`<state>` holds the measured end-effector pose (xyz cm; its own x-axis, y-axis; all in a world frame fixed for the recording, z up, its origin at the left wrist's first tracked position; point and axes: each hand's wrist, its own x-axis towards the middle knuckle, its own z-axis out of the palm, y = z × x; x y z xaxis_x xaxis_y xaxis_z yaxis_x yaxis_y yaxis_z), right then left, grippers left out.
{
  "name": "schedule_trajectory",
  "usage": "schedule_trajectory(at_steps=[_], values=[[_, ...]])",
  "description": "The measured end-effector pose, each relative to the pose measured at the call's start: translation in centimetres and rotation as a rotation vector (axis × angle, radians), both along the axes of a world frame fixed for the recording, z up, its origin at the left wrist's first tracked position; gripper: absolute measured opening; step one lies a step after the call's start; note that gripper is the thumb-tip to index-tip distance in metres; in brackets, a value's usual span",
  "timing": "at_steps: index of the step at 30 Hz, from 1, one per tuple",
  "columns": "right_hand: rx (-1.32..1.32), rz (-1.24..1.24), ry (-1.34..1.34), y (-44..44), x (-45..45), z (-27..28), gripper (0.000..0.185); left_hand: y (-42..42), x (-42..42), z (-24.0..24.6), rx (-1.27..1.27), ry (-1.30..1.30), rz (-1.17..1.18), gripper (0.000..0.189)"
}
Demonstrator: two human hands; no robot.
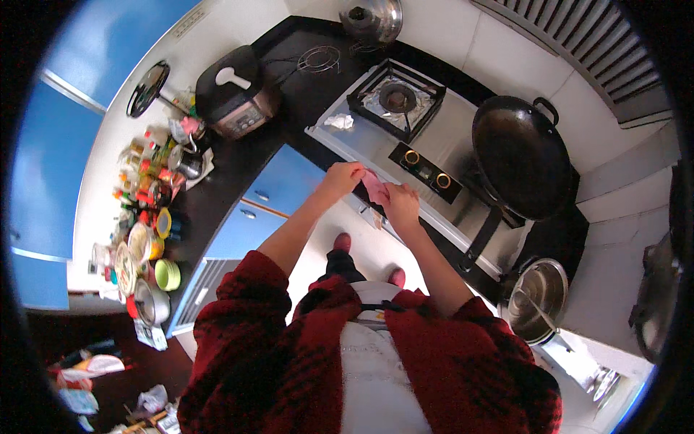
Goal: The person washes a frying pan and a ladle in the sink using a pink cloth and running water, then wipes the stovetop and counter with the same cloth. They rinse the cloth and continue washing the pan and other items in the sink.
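Note:
A pink cloth (375, 187) is stretched between my two hands, in front of the stove's near edge. My left hand (345, 179) pinches its upper left end, and my right hand (400, 202) grips its lower right end. Just beyond them lies the steel gas stove (379, 141) with a black panel of two knobs (425, 172). A crumpled white tissue (340, 121) rests on the stove's left part, beside the burner (397, 99).
A large black wok (520, 157) sits on the stove's right side. To its lower right stands a steel pot (537, 304) with a utensil inside. A rice cooker (236, 92) and several bottles and jars (152, 173) occupy the left counter. A steel lid (374, 19) leans at the back wall.

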<state>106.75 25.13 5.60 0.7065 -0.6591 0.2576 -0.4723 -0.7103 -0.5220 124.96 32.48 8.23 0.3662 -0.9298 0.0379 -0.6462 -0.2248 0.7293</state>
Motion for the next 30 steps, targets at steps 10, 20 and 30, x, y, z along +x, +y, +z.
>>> schedule_trajectory(at_steps=[10,20,30], values=[[-0.294,-0.207,0.135,-3.3,5.8,-3.1,0.016,-6.9,11.8,-2.0,-0.058,-0.307,-0.217,0.031],[-0.190,-0.309,0.339,-2.3,8.0,-4.0,0.012,-6.6,22.7,-8.2,-0.004,-0.586,0.051,0.007],[-0.164,-0.143,0.017,-4.4,12.7,3.1,0.015,-1.9,21.4,-5.7,0.067,-0.113,-0.163,0.057]])
